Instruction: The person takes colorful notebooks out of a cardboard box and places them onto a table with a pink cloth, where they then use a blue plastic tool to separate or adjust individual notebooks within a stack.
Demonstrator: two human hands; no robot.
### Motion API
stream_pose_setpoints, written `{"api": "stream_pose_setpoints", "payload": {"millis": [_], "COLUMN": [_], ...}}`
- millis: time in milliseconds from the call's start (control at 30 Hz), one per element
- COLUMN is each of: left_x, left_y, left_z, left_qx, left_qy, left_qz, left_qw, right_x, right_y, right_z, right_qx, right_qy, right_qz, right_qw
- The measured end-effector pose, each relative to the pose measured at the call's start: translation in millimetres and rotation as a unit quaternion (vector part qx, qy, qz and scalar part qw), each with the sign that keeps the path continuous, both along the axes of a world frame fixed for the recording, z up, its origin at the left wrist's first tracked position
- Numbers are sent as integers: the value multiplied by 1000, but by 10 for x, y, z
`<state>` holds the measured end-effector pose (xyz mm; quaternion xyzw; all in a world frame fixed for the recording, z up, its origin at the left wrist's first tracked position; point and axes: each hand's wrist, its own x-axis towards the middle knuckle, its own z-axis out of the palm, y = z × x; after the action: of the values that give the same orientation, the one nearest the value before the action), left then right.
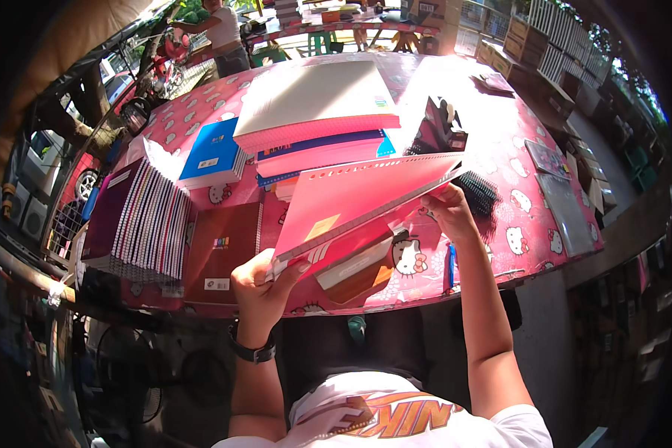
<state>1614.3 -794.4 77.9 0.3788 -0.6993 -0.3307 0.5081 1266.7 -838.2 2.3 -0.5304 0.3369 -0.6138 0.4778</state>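
your left hand (257, 287) and right hand (446, 209) both grip the pink notebook (366, 198) above the table (530, 224) — keep it level, edges pinched firmly.

the lifted pink notebook (366, 198) spans the middle of the surface (515, 216) between both hands, blocking the way forward. behind it a tall stack of notebooks (317, 112) closes the centre. to the left, a fanned row of spiral notebooks (145, 220) and a brown notebook (220, 254) fill the near edge, with a blue notebook (213, 153) beyond. the right side lies more open: only black spiral coils (476, 193) and flat clear sheets (564, 201) near the right edge.
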Motion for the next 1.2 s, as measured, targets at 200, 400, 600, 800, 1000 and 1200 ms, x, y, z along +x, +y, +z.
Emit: {"api": "stream_pose_setpoints", "payload": {"millis": [200,400,600,800,1000,1200], "left_x": [14,133,325,50,-211,-80], "left_y": [-12,-57,-341,-365,-364,-357], "left_z": [64,-153,-900,-599,-346,-498], "left_qx": [-18,26,102,55,28,34], "left_qy": [1,-45,-19,277,325,391], "left_qz": [17,-17,52,73,56,103], "left_qw": [1000,999,993,957,944,914], "right_x": [228,184,485,852,992,1128], "right_y": [-14,238,685,1068,1014,1014], "right_z": [16,-152,-448,188,213,288], "right_qx": [-10,46,51,32,-19,-41], "right_qy": [-80,-17,39,15,-113,-52], "right_qz": [1,-27,-57,-130,-160,-74], "right_qw": [997,998,996,991,981,995]}}
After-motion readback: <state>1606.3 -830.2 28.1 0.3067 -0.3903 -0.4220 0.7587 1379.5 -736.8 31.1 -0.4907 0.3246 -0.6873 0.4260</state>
